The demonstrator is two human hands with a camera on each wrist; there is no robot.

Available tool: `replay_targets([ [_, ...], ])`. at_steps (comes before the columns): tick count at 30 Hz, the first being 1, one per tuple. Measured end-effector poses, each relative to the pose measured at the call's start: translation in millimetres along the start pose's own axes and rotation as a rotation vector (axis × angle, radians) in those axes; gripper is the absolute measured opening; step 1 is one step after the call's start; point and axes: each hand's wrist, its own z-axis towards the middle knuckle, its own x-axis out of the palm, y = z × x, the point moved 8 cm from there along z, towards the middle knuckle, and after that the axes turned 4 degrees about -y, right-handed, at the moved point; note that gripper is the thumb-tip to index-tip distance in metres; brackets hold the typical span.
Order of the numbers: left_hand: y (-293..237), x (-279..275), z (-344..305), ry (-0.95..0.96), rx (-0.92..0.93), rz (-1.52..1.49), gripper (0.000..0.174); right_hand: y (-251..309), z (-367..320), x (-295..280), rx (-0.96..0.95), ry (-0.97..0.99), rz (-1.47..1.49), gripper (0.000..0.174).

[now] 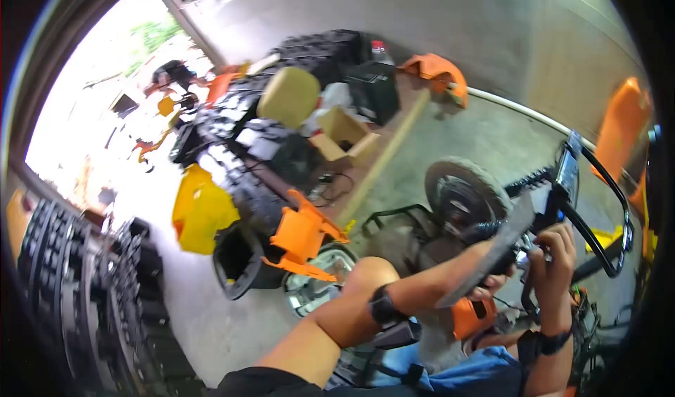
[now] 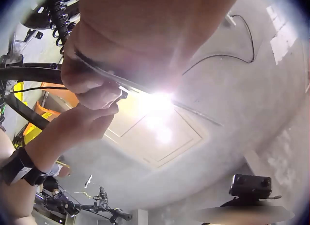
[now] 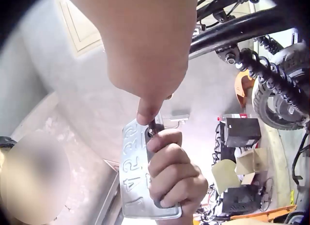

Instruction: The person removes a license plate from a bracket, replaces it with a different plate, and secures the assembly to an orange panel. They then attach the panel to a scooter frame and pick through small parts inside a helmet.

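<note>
Left hand point(image 3: 177, 179) grips a plate point(image 3: 133, 186), right hand point(image 3: 145, 55) pinches its bolt point(image 3: 152, 132); only the right wrist view shows embossed characters.

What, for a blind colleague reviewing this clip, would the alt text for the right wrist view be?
A left hand grips an embossed metal plate while the right hand pinches a small dark fastener at its top edge. Behind are a black frame tube, a coil spring and a knobbly tyre.
</note>
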Motion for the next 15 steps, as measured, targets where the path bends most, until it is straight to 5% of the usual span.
replay_targets([
  [2,-4.0,-2.3,-1.9,-0.269,-0.024,0.121,0.042,8.8,2.9,-4.0,-0.069,-0.004,-0.069,0.033],
  [8,-11.4,14.1,-12.0,-0.352,0.086,0.203,0.042,10.7,-0.7,-6.5,-0.175,-0.008,-0.135,0.037],
  [9,-10.1,18.6,-14.6,-0.222,0.021,0.204,0.036,4.4,-3.1,-2.3,-0.122,0.02,-0.057,0.037],
  [15,-12.6,17.5,-14.3,-0.165,0.073,0.238,0.033,0.8,-4.1,6.9,-0.044,0.046,0.025,0.042],
])
